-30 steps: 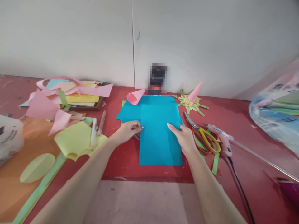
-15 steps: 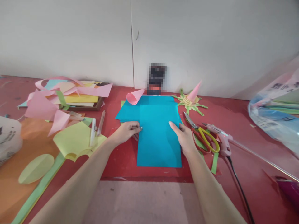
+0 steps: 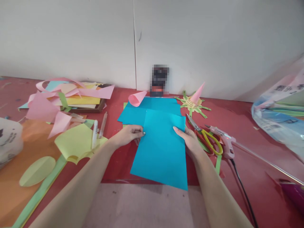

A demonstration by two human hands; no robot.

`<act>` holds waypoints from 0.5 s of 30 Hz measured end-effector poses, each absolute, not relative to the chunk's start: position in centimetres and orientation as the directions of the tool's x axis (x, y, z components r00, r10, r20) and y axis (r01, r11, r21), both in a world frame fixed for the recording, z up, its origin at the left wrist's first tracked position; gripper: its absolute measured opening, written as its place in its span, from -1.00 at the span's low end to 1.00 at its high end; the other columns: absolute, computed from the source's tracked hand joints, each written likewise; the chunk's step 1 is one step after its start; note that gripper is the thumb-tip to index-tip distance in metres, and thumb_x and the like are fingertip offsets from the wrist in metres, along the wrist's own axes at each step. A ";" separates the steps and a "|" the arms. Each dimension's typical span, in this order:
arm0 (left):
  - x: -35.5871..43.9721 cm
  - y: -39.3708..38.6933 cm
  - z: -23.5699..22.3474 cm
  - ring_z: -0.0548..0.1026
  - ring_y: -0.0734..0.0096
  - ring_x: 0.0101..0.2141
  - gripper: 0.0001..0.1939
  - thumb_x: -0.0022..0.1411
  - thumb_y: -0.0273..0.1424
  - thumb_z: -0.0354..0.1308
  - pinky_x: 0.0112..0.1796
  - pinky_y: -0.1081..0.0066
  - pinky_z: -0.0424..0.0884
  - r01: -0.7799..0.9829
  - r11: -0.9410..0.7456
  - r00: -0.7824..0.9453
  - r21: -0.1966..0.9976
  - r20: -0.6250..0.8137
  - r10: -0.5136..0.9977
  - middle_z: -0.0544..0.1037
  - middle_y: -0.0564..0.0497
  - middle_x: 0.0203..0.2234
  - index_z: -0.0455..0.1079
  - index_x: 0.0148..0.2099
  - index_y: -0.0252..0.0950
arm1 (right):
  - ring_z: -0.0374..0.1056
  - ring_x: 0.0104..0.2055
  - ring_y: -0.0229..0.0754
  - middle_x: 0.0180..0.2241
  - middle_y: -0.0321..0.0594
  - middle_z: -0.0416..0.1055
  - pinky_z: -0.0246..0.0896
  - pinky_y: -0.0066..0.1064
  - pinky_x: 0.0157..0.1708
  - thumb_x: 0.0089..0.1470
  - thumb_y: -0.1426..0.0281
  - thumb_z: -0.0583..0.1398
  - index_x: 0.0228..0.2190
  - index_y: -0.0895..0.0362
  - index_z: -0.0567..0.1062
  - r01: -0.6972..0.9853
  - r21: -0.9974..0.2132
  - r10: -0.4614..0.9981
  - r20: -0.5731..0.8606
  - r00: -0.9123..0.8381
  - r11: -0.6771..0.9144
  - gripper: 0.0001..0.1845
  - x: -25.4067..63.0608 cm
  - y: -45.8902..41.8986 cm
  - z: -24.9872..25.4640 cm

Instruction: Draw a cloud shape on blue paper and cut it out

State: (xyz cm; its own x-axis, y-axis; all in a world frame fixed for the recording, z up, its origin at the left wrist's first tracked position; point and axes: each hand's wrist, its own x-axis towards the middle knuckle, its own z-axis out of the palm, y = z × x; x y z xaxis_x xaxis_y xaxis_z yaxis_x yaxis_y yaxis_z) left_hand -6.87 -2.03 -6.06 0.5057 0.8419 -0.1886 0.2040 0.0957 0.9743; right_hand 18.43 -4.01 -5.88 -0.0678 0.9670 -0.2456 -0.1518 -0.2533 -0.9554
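A blue sheet of paper is held up between my two hands, tilted a little, its lower edge near the table's front edge. My left hand pinches its left edge between thumb and fingers. On the opposite edge, my right hand grips with the thumb on top and the fingers hidden behind. Beyond it lie more blue sheets, with a pink paper cone resting on their left corner. Close to my right hand are scissors with yellow and red handles.
A pink glue gun with a cable lies at right, beside a plastic bag. A paper flower with a pink cone sits near the wall. At left are a tray of paper scraps, pens and yellow cut paper.
The blue sheet has come toward me and turned slightly, its lower right corner now past the red table area's front edge. Both hands keep their hold.
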 end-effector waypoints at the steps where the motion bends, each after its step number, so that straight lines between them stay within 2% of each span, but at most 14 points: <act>1: -6.8 -2.0 -6.1 0.41 0.48 -0.58 -0.69 0.04 -0.17 0.17 -0.47 0.45 0.36 0.205 0.091 0.502 0.974 -0.185 0.845 0.36 0.17 -0.69 0.20 -0.52 -0.28 | 0.47 -0.31 0.00 -0.34 -0.20 0.55 0.33 -0.23 -0.26 -0.22 0.17 0.33 -0.28 0.10 0.54 -0.160 -0.953 0.966 -0.250 -0.065 -0.257 -0.58 18.4 -4.0 -6.0; 6: -6.9 -2.0 -6.3 0.42 0.48 -0.58 -0.70 0.08 -0.20 0.13 -0.47 0.45 0.36 0.214 0.070 0.521 0.974 -0.175 0.835 0.37 0.16 -0.68 0.20 -0.52 -0.27 | 0.46 -0.30 0.00 -0.34 -0.20 0.55 0.33 -0.23 -0.27 -0.23 0.17 0.34 -0.28 0.11 0.54 -0.178 -0.950 0.967 -0.250 -0.049 -0.255 -0.57 18.3 -4.1 -6.1; 11: -7.4 -1.8 -6.5 0.43 0.50 -0.58 -0.73 0.11 -0.23 0.11 -0.48 0.47 0.36 0.210 0.059 0.566 0.976 -0.170 0.807 0.39 0.15 -0.66 0.22 -0.51 -0.28 | 0.39 -0.11 0.04 -0.19 -0.18 0.51 0.31 -0.26 -0.19 -0.22 0.18 0.33 -0.25 0.11 0.53 -0.125 -0.960 0.967 -0.256 0.021 -0.251 -0.56 18.4 -4.1 -6.1; 15: -7.4 -1.8 -6.5 0.42 0.49 -0.59 -0.73 0.11 -0.23 0.11 -0.49 0.48 0.35 0.221 0.050 0.584 0.974 -0.173 0.793 0.39 0.14 -0.66 0.25 -0.50 -0.29 | 0.43 -0.18 0.02 -0.23 -0.16 0.52 0.32 -0.26 -0.22 -0.24 0.20 0.35 -0.26 0.12 0.53 -0.109 -0.960 0.966 -0.258 -0.012 -0.257 -0.56 18.5 -4.0 -6.0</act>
